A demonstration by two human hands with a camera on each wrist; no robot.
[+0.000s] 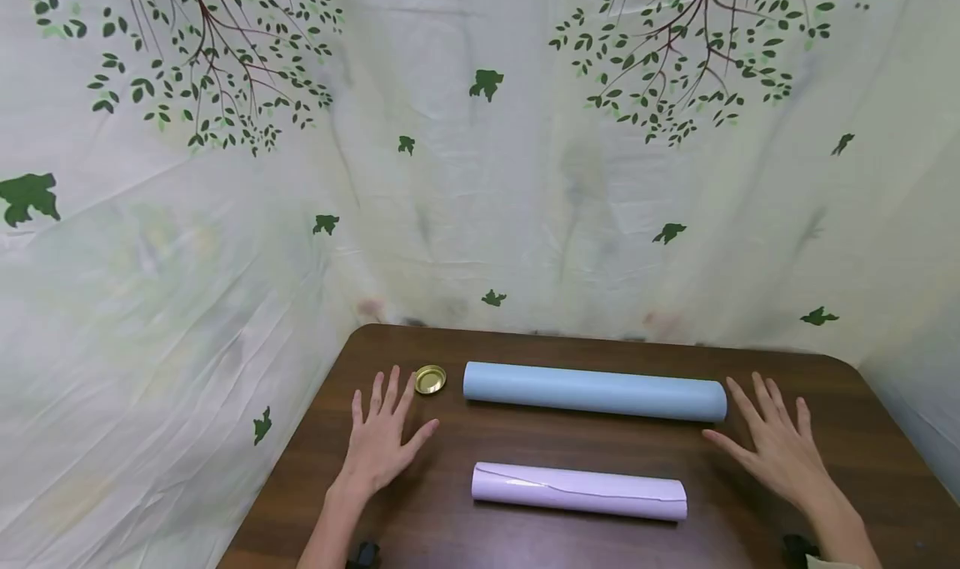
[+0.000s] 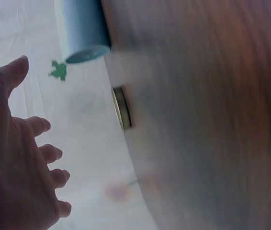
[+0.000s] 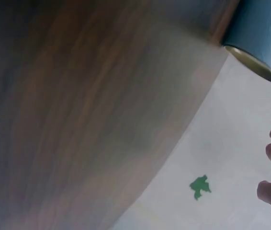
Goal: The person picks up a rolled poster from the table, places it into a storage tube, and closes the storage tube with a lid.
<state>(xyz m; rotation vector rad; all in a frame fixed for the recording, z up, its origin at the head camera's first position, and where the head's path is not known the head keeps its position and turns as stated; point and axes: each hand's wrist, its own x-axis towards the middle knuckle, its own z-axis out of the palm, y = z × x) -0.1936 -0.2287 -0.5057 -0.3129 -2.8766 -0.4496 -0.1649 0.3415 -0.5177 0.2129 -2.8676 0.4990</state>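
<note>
My left hand [image 1: 381, 444] is spread over the left side of the table, holding nothing, with its fingertips near a small gold lid [image 1: 431, 379]. On the right, my other hand [image 1: 783, 444] has its fingers apart and grips nothing; it is nearest the right end of a blue roll [image 1: 595, 391]. That roll lies crosswise toward the back. Closer to me a shorter lilac roll [image 1: 579, 492] lies between the hands, its loose edge showing along the top. In the left wrist view the lid [image 2: 121, 108] appears edge-on; the right wrist view shows the blue roll's hollow end [image 3: 253, 64].
The dark brown wooden table [image 1: 585, 444] has rounded far corners. Behind it and along the sides hangs a pale cloth [image 1: 525, 219] printed with branches and green leaves. Dark straps [image 1: 365, 555] show at the wrists.
</note>
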